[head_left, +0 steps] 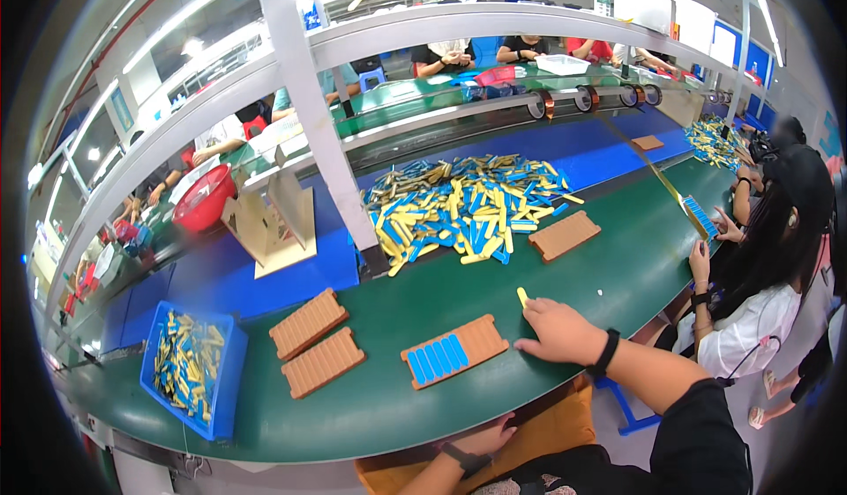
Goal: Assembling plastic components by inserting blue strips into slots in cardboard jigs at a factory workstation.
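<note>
My right hand point(565, 332) is over the green table, its thumb and fingers closed on a small flat yellow strip point(522, 296) that pokes out past the fingertips. Just left of it lies a brown slotted tray point(484, 340). Several blue strips point(438, 359) fill the slots in that tray's left part, while the slots on the right are bare. My left hand point(483, 439) rests low at the table's near edge, holding nothing, with its fingers loosely apart. Beyond the tray spreads a big heap of blue and yellow strips point(476, 208).
Two bare brown trays point(323, 363) lie to the left, another brown tray point(565, 236) by the heap. A blue bin point(231, 380) of strips stands at the far left. A white metal post point(309, 107) rises beside the heap. At right, a co-worker point(750, 292) holds a filled tray.
</note>
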### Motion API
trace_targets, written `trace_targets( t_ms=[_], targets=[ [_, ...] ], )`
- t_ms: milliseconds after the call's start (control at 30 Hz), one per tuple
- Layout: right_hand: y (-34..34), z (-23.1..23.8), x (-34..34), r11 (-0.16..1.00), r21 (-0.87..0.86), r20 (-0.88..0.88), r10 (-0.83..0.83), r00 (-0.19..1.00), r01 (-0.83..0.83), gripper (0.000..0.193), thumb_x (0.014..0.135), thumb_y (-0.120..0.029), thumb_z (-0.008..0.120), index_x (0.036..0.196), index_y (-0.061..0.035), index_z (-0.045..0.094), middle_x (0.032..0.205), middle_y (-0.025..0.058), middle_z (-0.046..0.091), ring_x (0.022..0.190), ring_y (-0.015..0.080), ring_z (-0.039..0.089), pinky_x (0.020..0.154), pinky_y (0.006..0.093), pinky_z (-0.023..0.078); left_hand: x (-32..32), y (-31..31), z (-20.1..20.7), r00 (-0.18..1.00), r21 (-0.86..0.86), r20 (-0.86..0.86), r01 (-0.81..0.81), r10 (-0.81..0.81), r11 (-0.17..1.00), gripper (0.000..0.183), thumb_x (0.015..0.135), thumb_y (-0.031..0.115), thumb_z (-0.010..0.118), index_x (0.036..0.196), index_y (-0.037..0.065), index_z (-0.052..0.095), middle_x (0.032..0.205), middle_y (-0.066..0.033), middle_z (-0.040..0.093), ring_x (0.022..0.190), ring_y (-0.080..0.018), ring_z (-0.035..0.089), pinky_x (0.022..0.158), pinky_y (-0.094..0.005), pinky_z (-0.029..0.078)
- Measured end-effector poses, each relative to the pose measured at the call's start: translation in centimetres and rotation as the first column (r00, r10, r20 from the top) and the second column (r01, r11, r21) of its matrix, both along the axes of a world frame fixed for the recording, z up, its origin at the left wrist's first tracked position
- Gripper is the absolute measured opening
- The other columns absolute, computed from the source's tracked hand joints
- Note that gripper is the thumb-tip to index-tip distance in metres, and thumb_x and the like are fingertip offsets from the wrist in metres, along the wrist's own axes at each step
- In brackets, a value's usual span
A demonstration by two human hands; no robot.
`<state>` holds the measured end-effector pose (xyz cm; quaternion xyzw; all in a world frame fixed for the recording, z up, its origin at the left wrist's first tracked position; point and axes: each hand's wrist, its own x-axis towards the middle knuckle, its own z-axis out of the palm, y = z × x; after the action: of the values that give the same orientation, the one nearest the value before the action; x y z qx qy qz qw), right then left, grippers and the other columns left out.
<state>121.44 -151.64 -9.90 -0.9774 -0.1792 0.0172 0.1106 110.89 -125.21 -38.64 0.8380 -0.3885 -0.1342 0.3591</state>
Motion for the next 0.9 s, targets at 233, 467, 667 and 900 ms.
trace_targets(
  t_ms=[233,467,667,900],
  targets=[
    [-2.6,-0.8,-10.1,0.970,-0.035,0.177,0.245,0.953,-0.242,0.080,0.092,-0.055,0.084,0.146,0.0000,0.062,0.142,0.0237,0.064,0.139,0.0438,0.062,0.115,0.0524,0.052,-4.1,4.3,18.0,0.967,-0.130,-0.236,0.061,-0.091,0.990,0.040,0.108,0.024,0.072,0.141,0.003,0.069,0.124,-0.0188,0.073,0.118,-0.0356,0.072,0.102,-0.0417,0.058],
    [-5.3,-3.8,-13.0,0.941,0.094,0.432,0.255,0.865,-0.324,0.028,0.096,-0.010,0.069,0.122,0.0006,0.071,0.106,0.0169,0.070,0.111,0.0375,0.071,0.094,0.0496,0.057,-4.8,5.5,20.6,0.970,-0.252,-0.240,-0.099,0.037,0.963,0.034,0.102,0.014,0.079,0.133,0.000,0.074,0.125,-0.0174,0.075,0.112,-0.0289,0.076,0.096,-0.0380,0.061],
    [-3.1,-7.9,-10.8,0.885,0.274,0.458,0.225,0.860,-0.377,0.014,0.101,-0.010,0.067,0.114,-0.0041,0.069,0.108,0.0119,0.065,0.112,0.0333,0.065,0.098,0.0459,0.052,-4.6,6.8,18.6,0.893,0.338,-0.281,-0.252,0.352,0.907,0.061,0.104,0.039,0.078,0.149,0.000,0.063,0.138,-0.0295,0.071,0.132,-0.0455,0.066,0.111,-0.0507,0.054],
    [-3.9,-7.9,-12.5,0.928,0.282,0.380,0.127,0.916,-0.245,0.020,0.098,-0.006,0.067,0.118,-0.0033,0.069,0.110,0.0139,0.063,0.113,0.0344,0.063,0.096,0.0466,0.052,-1.4,-3.1,20.1,0.980,0.431,-0.167,-0.028,0.110,0.902,0.049,0.106,0.034,0.075,0.141,0.000,0.069,0.129,-0.0267,0.075,0.124,-0.0437,0.071,0.106,-0.0500,0.056]
  ],
)
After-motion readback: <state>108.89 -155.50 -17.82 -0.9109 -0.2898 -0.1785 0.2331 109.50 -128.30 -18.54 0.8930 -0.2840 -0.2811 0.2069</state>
